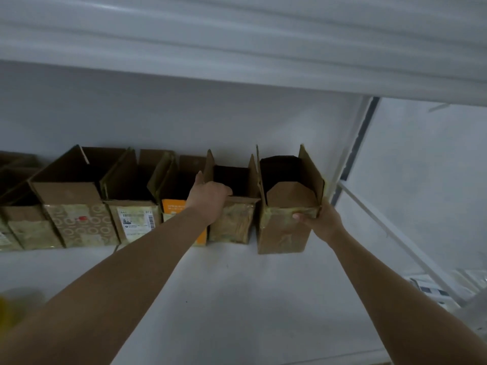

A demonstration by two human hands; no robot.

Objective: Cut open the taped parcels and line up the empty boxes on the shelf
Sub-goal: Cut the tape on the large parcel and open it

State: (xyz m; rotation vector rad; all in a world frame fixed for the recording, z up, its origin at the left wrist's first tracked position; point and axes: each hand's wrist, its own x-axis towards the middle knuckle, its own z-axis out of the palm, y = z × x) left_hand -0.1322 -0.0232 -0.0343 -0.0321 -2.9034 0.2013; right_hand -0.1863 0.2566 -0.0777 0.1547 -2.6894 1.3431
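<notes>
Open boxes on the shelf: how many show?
6, maybe more cut off left: far-left box, patterned box, labelled box, orange box, left-hand box, right-hand box.

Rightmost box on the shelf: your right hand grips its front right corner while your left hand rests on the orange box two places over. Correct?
Not quite. The head view shows the left hand on the top edge of the taped box directly next to the rightmost box, not on the orange box. The right hand does grip the rightmost box's front right corner.
</notes>
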